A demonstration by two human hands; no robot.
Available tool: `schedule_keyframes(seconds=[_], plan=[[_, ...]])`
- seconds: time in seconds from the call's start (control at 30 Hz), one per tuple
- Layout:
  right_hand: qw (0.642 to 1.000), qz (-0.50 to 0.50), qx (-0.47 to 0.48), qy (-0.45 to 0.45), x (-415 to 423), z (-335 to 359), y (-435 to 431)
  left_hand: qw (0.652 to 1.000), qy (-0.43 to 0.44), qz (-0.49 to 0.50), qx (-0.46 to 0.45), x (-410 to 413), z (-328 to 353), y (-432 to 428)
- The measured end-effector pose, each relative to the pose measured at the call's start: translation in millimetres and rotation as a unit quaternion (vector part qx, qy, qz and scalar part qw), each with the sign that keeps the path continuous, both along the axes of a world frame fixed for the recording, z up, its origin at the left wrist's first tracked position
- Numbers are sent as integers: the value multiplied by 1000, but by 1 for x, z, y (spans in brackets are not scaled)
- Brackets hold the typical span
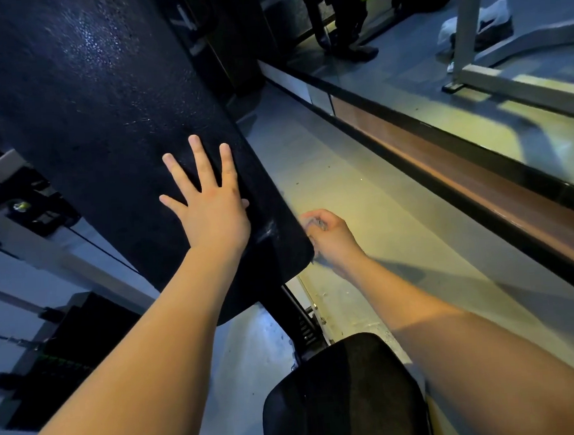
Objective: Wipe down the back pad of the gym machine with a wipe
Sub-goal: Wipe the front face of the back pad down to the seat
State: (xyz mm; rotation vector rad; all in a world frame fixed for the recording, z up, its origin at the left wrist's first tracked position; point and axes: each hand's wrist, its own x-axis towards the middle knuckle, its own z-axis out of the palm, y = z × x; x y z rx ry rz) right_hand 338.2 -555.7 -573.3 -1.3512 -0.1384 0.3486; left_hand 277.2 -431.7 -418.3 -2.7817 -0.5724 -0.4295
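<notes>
The long black back pad (pixel 98 112) of the gym machine runs from the upper left down to the centre, its surface speckled with wet spots. My left hand (pixel 209 203) lies flat on its lower part with fingers spread and straight. My right hand (pixel 328 238) is at the pad's lower right edge, fingers curled round a small crumpled wipe (pixel 317 223) that barely shows between them. The hand looks blurred.
The black seat pad (pixel 341 398) sits below at the bottom centre, joined by a black post (pixel 297 319). A weight stack (pixel 59 355) stands at the left. A mirror wall with a wooden ledge (pixel 482 181) runs along the right. A person's legs (pixel 348 13) stand at the top.
</notes>
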Motion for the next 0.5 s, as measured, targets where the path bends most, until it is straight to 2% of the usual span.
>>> schedule_keyframes(seconds=[0.13, 0.23, 0.37, 0.5], plan=[[998, 22, -5, -63, 30, 51, 9, 1000, -1, -7, -1, -1, 1, 2], [996, 29, -45, -66, 17, 29, 2, 1000, 2, -10, -5, -3, 3, 2], [997, 30, -63, 13, -14, -15, -15, 1000, 2, -11, -12, -3, 5, 0], [995, 35, -91, 8, -29, -19, -33, 999, 19, -37, -31, -11, 16, 4]])
